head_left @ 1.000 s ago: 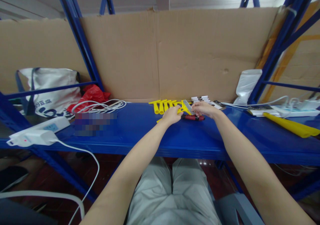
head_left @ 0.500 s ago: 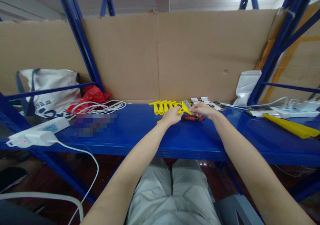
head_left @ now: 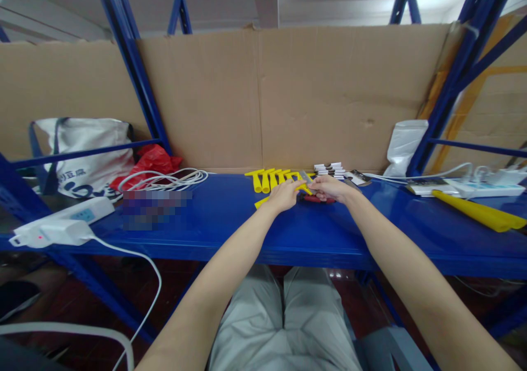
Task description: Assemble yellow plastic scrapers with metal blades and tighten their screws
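Note:
My left hand (head_left: 285,194) and my right hand (head_left: 329,187) meet over the blue shelf (head_left: 230,223), both closed on one yellow scraper (head_left: 305,183) with a grey metal blade. The left grips its yellow handle, whose end pokes out below the wrist; the right pinches the blade end. A red-and-black tool (head_left: 313,199) lies on the shelf just under the right hand. Behind the hands is a row of several yellow scrapers (head_left: 267,178), and beside them a small stack of white blade packs (head_left: 329,168).
Cardboard (head_left: 263,96) backs the shelf. At left are coiled white cable (head_left: 164,178), a red bag (head_left: 150,159), a white tote (head_left: 88,151) and white power strips (head_left: 61,223). At right are a yellow roll (head_left: 477,209), a white pouch (head_left: 405,140) and another power strip (head_left: 486,187).
The hands and scraper have stayed together and lowered slightly toward the shelf; the blade now lies flatter. The camera has tilted down a little.

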